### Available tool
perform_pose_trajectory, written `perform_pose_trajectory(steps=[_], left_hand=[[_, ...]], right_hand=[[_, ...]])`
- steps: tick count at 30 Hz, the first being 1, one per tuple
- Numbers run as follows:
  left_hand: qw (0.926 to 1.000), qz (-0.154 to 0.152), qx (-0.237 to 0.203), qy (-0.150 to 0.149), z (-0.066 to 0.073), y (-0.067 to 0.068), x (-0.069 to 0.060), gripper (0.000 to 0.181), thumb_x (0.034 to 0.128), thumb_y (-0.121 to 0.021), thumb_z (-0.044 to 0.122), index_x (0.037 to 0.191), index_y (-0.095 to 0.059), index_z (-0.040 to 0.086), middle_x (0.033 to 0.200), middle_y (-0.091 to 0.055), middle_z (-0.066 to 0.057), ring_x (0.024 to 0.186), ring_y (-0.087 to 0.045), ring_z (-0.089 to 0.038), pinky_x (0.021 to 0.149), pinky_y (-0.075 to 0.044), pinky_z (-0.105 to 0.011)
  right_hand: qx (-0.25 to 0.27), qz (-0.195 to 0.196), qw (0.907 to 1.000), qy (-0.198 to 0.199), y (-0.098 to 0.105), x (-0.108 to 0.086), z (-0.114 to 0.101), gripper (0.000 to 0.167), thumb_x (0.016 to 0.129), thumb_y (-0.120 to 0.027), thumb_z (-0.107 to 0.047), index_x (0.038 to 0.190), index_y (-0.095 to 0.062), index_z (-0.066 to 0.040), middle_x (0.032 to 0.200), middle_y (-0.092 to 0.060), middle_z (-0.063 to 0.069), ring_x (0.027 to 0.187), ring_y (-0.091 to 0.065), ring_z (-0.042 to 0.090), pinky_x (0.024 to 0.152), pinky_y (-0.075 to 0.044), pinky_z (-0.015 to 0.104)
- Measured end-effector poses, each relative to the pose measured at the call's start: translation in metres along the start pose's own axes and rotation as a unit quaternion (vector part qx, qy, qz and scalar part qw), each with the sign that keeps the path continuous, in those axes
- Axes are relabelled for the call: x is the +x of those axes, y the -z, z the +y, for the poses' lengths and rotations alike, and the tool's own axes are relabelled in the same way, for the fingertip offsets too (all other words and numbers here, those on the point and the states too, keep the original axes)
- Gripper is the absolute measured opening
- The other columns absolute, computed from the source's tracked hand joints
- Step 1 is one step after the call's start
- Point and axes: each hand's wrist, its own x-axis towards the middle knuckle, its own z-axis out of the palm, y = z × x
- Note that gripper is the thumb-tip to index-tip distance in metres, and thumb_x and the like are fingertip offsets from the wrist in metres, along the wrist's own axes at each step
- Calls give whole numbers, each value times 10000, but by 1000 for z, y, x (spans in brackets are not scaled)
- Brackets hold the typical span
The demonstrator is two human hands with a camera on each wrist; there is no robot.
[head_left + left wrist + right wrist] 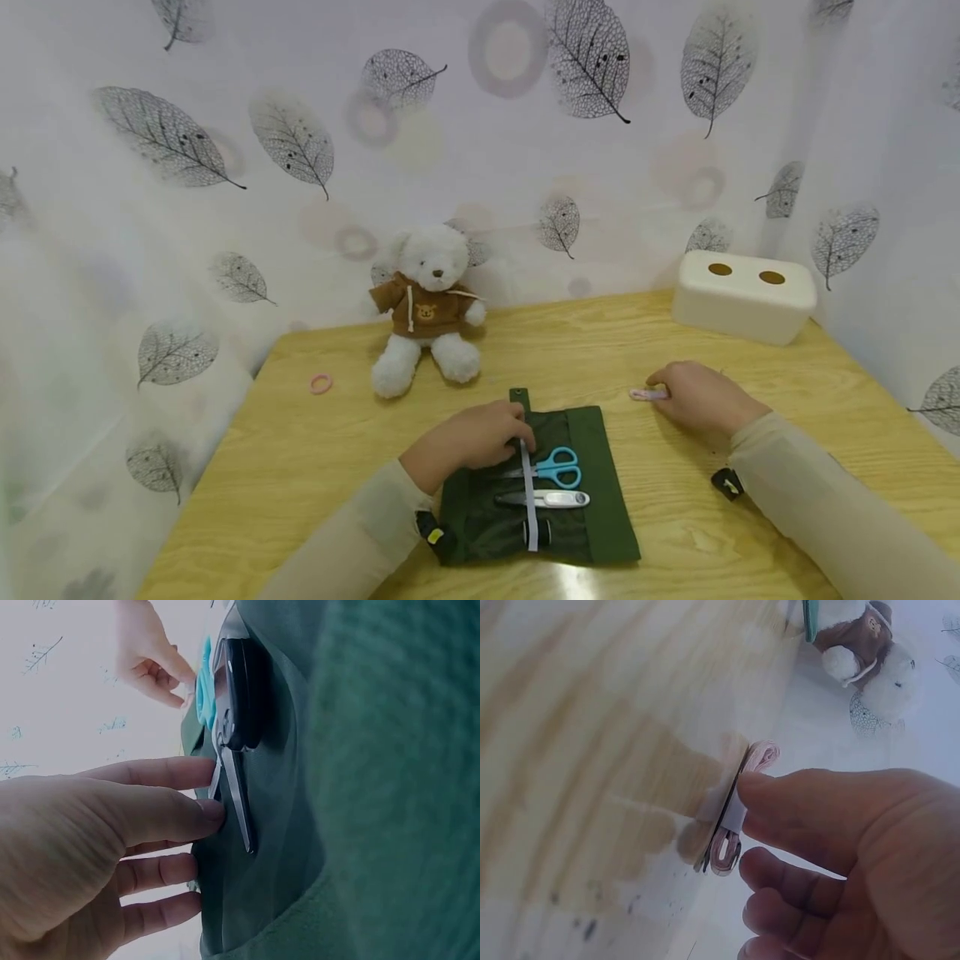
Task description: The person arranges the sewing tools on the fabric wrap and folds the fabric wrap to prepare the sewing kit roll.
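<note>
Clearly, right hand (705, 400) pinching pink bundle (736, 814); looped ends (765, 754), right-wrist view only.

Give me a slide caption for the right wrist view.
Right hand pinches a pink looped bundle, with a teddy bear in the background.

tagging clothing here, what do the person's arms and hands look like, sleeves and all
The left sleeve and right sleeve are pale beige. The left hand and right hand are ungloved. The left wrist device is black with a yellow mark; the right wrist device is black.

Plush bear (426, 317), cream box (738, 308)
</note>
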Motion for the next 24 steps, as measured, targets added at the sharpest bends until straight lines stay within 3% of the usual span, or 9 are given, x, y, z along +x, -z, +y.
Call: perform_pose_trajectory(steps=[6, 13, 19, 24], left_hand=[[9999, 30, -23, -111, -1, 0, 1, 266, 980, -672, 130, 1165, -741, 307, 1112, -587, 31, 970, -552, -111, 817, -480, -257], [9999, -54, -96, -46, -2, 1, 2, 243, 980, -664, 117, 1110, -743, 307, 1070, -573, 42, 915, -536, -89, 780, -476, -249], [9995, -173, -206, 168, -1, 0, 3, 192, 989, -639, 126, 1105, -701, 265, 1081, -576, 43, 907, -544, -83, 783, -484, -250], [9988, -239, -170, 385, 0, -6, 6, 206, 976, -626, 103, 1096, -676, 263, 1072, -576, 43, 874, -535, -92, 760, -475, -256]], right_hand=[[-86, -164, 9998, 114, 0, 5, -1, 169, 959, -694, -177, 1009, -778, -40, 948, -732, 78, 814, -665, 205, 761, -546, 466], [-47, -330, 9994, -9, -1, 6, -9, 193, 969, -692, -258, 888, -771, -101, 835, -685, -17, 708, -580, 135, 689, -516, 400], [-308, -41, 9982, 518, -4, 6, -24, 58, 914, -731, -146, 865, -720, -116, 833, -572, -20, 694, -522, 112, 660, -495, 357], [-342, -92, 9957, 859, -7, 6, -45, 84, 892, -741, -126, 835, -682, -144, 829, -555, -38, 679, -482, 95, 622, -453, 315]])
